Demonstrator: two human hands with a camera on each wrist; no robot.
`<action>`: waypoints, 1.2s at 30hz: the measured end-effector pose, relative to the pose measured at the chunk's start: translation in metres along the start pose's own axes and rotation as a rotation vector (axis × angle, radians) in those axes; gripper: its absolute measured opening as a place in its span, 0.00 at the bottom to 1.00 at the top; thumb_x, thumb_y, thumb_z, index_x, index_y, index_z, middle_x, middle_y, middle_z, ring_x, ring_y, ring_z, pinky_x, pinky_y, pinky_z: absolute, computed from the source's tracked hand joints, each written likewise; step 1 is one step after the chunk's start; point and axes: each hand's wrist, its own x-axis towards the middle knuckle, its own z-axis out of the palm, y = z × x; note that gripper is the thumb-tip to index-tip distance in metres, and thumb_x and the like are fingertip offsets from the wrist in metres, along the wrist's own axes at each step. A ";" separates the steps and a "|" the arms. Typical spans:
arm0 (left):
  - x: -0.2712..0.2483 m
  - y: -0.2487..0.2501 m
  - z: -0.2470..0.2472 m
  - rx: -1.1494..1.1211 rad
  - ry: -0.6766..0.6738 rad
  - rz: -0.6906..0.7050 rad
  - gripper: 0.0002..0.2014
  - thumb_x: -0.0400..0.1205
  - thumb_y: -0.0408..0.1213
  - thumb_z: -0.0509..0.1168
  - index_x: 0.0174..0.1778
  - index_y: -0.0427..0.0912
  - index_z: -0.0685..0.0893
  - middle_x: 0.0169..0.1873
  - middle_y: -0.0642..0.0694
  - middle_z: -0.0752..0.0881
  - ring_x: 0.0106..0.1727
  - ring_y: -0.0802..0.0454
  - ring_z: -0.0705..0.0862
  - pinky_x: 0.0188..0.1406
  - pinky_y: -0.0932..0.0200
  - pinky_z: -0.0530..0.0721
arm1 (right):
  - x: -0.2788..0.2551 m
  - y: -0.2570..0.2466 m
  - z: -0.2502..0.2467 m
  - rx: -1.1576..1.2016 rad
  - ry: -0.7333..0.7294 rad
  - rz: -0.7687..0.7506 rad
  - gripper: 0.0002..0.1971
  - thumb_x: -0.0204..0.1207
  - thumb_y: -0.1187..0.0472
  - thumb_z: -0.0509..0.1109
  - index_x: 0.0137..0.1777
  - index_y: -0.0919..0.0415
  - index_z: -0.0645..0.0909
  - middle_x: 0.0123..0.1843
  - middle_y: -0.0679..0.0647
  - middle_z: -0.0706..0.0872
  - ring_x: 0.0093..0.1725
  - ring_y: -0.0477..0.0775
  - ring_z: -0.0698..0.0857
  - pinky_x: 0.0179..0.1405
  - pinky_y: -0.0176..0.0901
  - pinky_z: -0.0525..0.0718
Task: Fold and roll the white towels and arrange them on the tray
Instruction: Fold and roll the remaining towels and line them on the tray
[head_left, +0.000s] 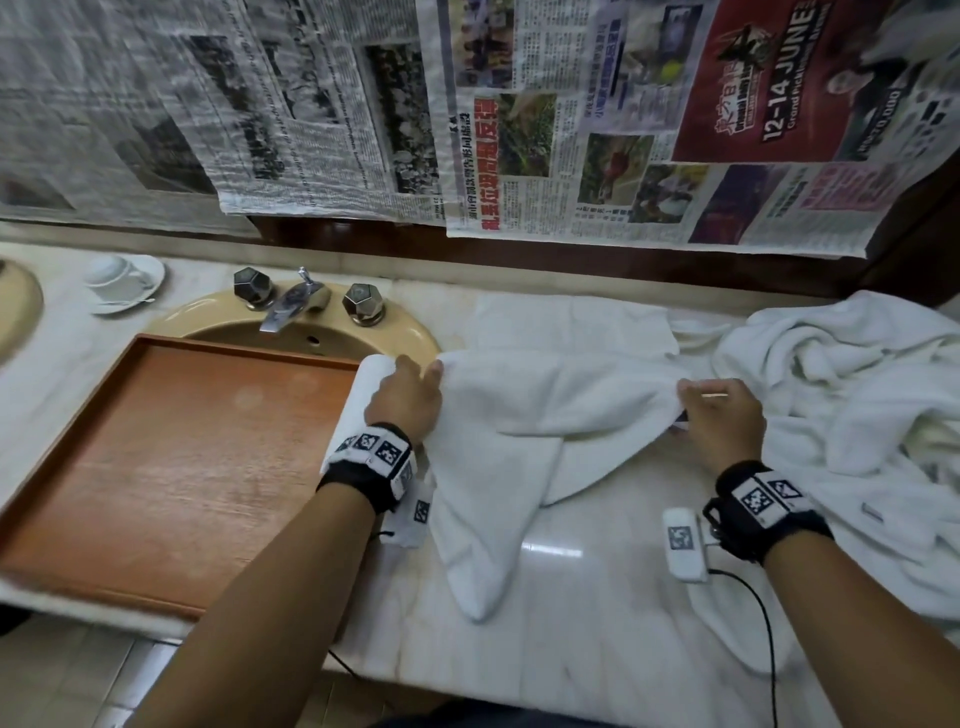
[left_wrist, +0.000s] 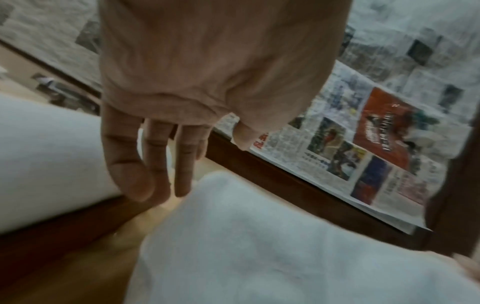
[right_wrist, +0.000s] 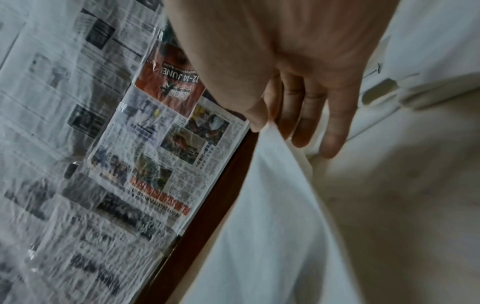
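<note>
Right hand (head_left: 719, 423) pinching the right end of a limp white terry towel (head_left: 519, 415), thumb against forefinger. Left hand (head_left: 410, 397) at the towel's left end, fingers straight and relaxed, grip impossible to tell. Rolled white towel (head_left: 358, 400) on the right edge of the rectangular brown wooden tray (head_left: 171, 457). Heap of white towels (head_left: 857, 395) far right on the pale marble counter (head_left: 597, 623).

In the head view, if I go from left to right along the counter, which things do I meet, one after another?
Cup on saucer → tray → rolled towel → left hand → held towel → right hand → towel pile.
</note>
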 end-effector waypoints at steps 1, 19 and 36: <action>-0.009 0.000 0.002 0.023 0.008 0.017 0.28 0.88 0.62 0.52 0.69 0.40 0.74 0.62 0.34 0.85 0.62 0.32 0.83 0.63 0.39 0.79 | -0.004 0.005 0.004 -0.018 -0.031 0.032 0.19 0.78 0.50 0.75 0.60 0.62 0.81 0.51 0.56 0.88 0.46 0.53 0.87 0.44 0.36 0.85; -0.106 -0.021 0.101 0.169 -0.107 0.032 0.34 0.79 0.33 0.61 0.81 0.40 0.58 0.62 0.39 0.80 0.56 0.36 0.84 0.52 0.49 0.81 | -0.098 0.026 0.083 -0.205 -0.360 0.342 0.10 0.76 0.62 0.68 0.39 0.70 0.83 0.32 0.65 0.89 0.23 0.61 0.89 0.25 0.60 0.90; -0.062 -0.045 0.027 -0.520 0.068 -0.053 0.05 0.83 0.35 0.69 0.53 0.45 0.83 0.55 0.45 0.84 0.55 0.48 0.83 0.56 0.51 0.82 | -0.042 0.028 0.003 0.218 -0.094 0.106 0.12 0.78 0.48 0.74 0.54 0.54 0.82 0.52 0.52 0.88 0.53 0.57 0.87 0.57 0.61 0.88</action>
